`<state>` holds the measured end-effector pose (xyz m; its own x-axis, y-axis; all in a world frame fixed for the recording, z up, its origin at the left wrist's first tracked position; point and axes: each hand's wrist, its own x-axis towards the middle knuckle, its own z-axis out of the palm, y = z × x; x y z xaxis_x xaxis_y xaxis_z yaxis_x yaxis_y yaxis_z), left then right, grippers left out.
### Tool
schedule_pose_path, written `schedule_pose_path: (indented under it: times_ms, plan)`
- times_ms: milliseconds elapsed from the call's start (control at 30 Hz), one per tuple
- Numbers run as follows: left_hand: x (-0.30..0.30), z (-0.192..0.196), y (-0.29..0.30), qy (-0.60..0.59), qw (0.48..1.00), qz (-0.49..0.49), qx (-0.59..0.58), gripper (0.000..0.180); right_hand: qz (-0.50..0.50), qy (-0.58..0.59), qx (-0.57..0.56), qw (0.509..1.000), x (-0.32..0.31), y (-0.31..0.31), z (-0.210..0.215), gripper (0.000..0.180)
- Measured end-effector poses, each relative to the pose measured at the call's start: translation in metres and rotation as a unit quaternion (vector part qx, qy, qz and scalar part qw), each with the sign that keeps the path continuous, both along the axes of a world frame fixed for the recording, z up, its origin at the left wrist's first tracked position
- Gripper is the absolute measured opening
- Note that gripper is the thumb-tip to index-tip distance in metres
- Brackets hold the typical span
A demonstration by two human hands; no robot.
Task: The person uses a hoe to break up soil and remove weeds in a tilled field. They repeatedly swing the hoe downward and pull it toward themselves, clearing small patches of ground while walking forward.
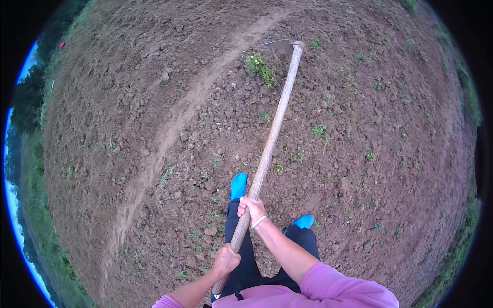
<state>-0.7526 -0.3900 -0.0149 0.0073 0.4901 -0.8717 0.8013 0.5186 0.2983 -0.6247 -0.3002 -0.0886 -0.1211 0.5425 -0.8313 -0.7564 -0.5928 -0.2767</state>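
A long-handled hoe [277, 118] slants across the middle, its wooden shaft running from my waist up to a metal blade [280, 45] at the far end. My left hand [226, 260] is wrapped round the shaft near its lower end. Higher up the same shaft, my right hand [252, 209] is closed around it, a pale bangle on that wrist. Just below the blade grows a leafy green weed [261, 70]. Whether the blade touches the soil I cannot tell.
Loose brown soil [169, 102] with clods and several small weeds [320, 132] spreads all round. A smooth worn path [164, 141] curves along the left. My feet in blue footwear [239, 186] stand apart below the shaft. Grass [43, 205] borders the field at the far left.
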Motion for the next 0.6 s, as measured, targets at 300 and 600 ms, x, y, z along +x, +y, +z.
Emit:
schedule_pose_path:
  times_ms: [300, 600]
  plan:
    - [-0.097, 0.144, -0.157, 0.169, 0.97, -0.037, -0.17, 0.03, 0.02, 0.181, -0.268, 0.946, 0.0, -0.092, -0.019, 0.024]
    - [-0.134, 0.184, -0.128, 0.2, 0.953, -0.122, -0.192, 0.032, -0.021, 0.136, -0.187, 0.973, -0.03, -0.101, 0.007, 0.014]
